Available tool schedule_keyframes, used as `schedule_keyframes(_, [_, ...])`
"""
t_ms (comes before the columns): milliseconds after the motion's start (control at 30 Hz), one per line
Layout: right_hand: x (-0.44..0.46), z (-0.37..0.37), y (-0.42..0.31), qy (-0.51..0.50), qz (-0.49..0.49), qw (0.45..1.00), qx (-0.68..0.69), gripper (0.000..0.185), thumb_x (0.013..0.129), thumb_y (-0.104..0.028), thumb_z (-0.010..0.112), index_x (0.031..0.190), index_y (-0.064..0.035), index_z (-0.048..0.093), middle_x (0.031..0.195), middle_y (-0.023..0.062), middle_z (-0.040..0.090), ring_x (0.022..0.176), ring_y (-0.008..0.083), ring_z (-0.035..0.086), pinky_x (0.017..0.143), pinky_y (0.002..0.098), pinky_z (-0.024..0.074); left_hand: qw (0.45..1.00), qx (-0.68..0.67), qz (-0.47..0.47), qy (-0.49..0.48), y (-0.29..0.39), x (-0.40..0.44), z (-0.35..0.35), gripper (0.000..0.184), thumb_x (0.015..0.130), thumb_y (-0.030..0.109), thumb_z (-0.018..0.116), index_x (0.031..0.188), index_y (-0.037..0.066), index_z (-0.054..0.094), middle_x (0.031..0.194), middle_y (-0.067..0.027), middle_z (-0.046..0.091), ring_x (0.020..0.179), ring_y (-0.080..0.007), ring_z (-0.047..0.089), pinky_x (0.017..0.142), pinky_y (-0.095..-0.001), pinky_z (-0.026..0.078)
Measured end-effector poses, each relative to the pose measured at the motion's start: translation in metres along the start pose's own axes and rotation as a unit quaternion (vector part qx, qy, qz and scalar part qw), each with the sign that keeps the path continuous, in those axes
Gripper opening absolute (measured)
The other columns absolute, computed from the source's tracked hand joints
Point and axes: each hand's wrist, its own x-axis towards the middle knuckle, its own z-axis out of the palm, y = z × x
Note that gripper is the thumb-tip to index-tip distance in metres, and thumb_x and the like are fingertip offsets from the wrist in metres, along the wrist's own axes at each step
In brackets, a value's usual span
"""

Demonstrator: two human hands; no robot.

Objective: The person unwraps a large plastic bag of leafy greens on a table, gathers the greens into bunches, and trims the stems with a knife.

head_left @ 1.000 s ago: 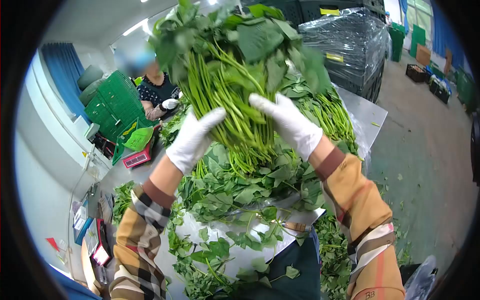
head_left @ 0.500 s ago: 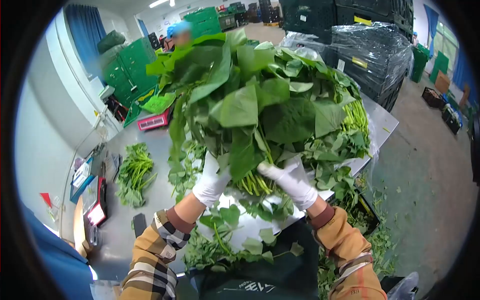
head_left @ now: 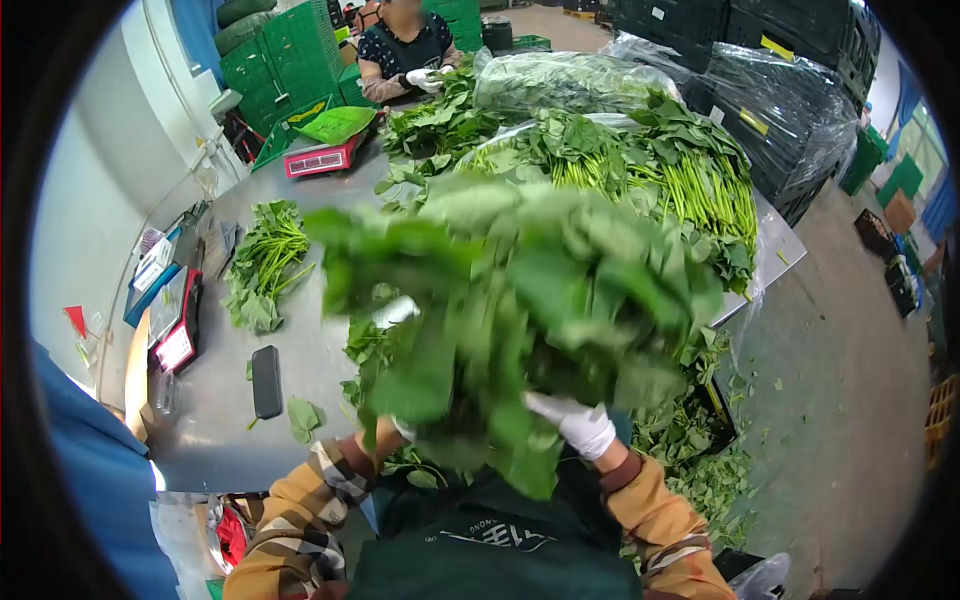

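Note:
A large bunch of leafy greens [head_left: 545,290], blurred by motion, is held up over the near side of the metal table. Under its right side, my right hand [head_left: 580,425], in a white glove, is closed on the bunch, its fingertips partly covered by leaves. Only a sliver of my gloved left hand [head_left: 403,430] shows at the lower left of the bunch; leaves hide its fingers. Further back lie trimmed bundles of greens [head_left: 700,205] with their stems side by side. A smaller bunch [head_left: 265,260] rests on the table at the left.
A phone [head_left: 266,382] and a loose leaf [head_left: 303,419] lie on the metal table [head_left: 215,440]. Behind is a red scale [head_left: 325,160] with a green tray. A co-worker [head_left: 405,50] stands across the table. Wrapped black crates [head_left: 785,120] stand at right; leaves litter the floor [head_left: 705,495].
The bunch has come down and closer to my body, with both hands lower. My view has tilted, so the co-worker and the back bundles show more. Leaves now cover most of my left hand.

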Motion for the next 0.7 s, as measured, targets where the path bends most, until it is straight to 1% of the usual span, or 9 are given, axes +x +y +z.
schedule_keyframes(67, [0.030,-0.032,0.156,0.019,-0.098,0.993,0.069,0.035,0.085,-0.022,0.068,0.115,-0.0053,0.063,0.121,0.0074,0.061,0.116,0.0219,0.053,0.103,0.0385,0.0396,0.999,-0.016,-0.051,-0.005,-0.022,-0.025,-0.004,0.060,0.080,0.014,0.075,0.131,0.000,0.046,0.119,-0.0103,0.061,0.105,-0.0166,0.058,0.094,-0.0329,0.046])
schedule_keyframes(100, [0.032,-0.038,0.188,0.039,-0.167,0.975,-0.141,0.035,0.086,-0.024,0.066,0.117,-0.0071,0.062,0.121,0.0092,0.060,0.116,0.0252,0.053,0.103,0.0402,0.0393,0.997,-0.028,-0.068,-0.003,-0.032,-0.037,-0.003,0.061,0.080,0.015,0.075,0.131,0.000,0.046,0.119,-0.0106,0.060,0.106,-0.0167,0.057,0.095,-0.0329,0.046])
schedule_keyframes(200, [0.058,-0.043,0.219,-0.017,-0.143,0.970,-0.197,0.035,0.087,-0.023,0.063,0.118,-0.0089,0.061,0.118,0.0121,0.061,0.112,0.0302,0.054,0.098,0.0411,0.0409,0.993,-0.078,-0.081,0.044,-0.036,-0.063,0.008,0.064,0.080,0.017,0.075,0.133,0.001,0.043,0.120,-0.0114,0.060,0.107,-0.0173,0.057,0.095,-0.0328,0.046])
schedule_keyframes(300, [0.076,-0.064,0.242,-0.131,-0.102,0.887,-0.432,0.073,0.083,0.003,0.046,0.151,-0.0106,0.025,0.116,0.0125,0.059,0.104,0.0234,0.057,0.091,0.0302,0.0446,0.991,-0.095,-0.041,0.085,-0.018,-0.057,0.024,0.067,0.080,0.020,0.076,0.134,0.001,0.041,0.121,-0.0123,0.059,0.108,-0.0178,0.057,0.095,-0.0328,0.046])
schedule_keyframes(333, [0.081,-0.062,0.237,-0.086,-0.208,0.869,-0.442,0.074,0.081,0.004,0.045,0.151,-0.0101,0.025,0.114,0.0114,0.059,0.100,0.0224,0.058,0.083,0.0284,0.0476,0.990,-0.099,-0.023,0.097,-0.009,-0.053,0.029,0.068,0.080,0.020,0.076,0.135,0.001,0.041,0.122,-0.0126,0.059,0.108,-0.0179,0.057,0.095,-0.0328,0.046])
schedule_keyframes(467, [0.048,-0.036,0.165,-0.043,-0.089,0.993,-0.064,0.042,0.092,-0.021,0.058,0.129,-0.0026,0.051,0.125,0.0102,0.058,0.112,0.0213,0.055,0.097,0.0371,0.0433,0.984,-0.107,0.054,0.136,0.034,-0.034,0.045,0.072,0.080,0.023,0.076,0.137,0.002,0.038,0.123,-0.0137,0.057,0.110,-0.0186,0.056,0.096,-0.0327,0.046])
schedule_keyframes(533, [0.049,-0.046,0.177,-0.050,-0.109,0.977,-0.177,0.043,0.093,-0.022,0.057,0.131,-0.0029,0.049,0.128,0.0091,0.056,0.114,0.0206,0.054,0.100,0.0383,0.0414,0.979,-0.109,0.086,0.149,0.053,-0.025,0.053,0.074,0.080,0.025,0.076,0.138,0.002,0.036,0.124,-0.0143,0.057,0.111,-0.0190,0.056,0.096,-0.0327,0.046])
schedule_keyframes(600, [0.045,-0.045,0.157,-0.073,-0.065,0.988,-0.118,0.044,0.092,-0.027,0.060,0.131,-0.0096,0.051,0.127,0.0076,0.058,0.111,0.0212,0.056,0.100,0.0378,0.0424,0.974,-0.110,0.114,0.160,0.069,-0.015,0.062,0.076,0.080,0.026,0.076,0.139,0.003,0.035,0.125,-0.0148,0.056,0.111,-0.0193,0.056,0.096,-0.0326,0.046])
schedule_keyframes(700, [0.005,0.003,0.027,-0.014,-0.033,0.991,-0.129,0.036,0.078,-0.014,0.074,0.110,-0.0036,0.063,0.104,0.0060,0.066,0.089,0.0164,0.062,0.084,0.0315,0.0503,0.969,-0.115,0.135,0.172,0.085,-0.003,0.073,0.079,0.080,0.028,0.076,0.140,0.003,0.033,0.126,-0.0157,0.056,0.112,-0.0198,0.055,0.096,-0.0326,0.046])
